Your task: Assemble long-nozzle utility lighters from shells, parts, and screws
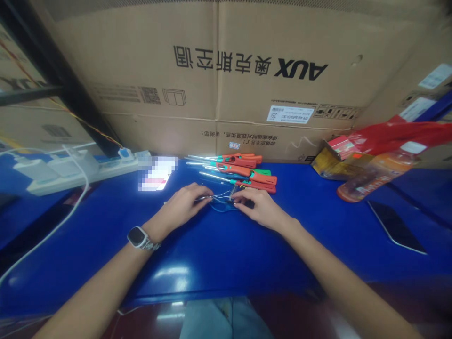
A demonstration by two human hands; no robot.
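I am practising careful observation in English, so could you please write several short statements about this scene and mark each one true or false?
1. The left hand pinches thin white wires. True.
2. The square, pale-cased wristwatch with a dark screen is worn on the right wrist. False: the wristwatch is on the left wrist.
3. Orange plastic lighters with long metal rods lie beyond the hands. True.
4. The flat, black, rectangular device lies left of the left hand. False: the device lies to the right of the right hand.
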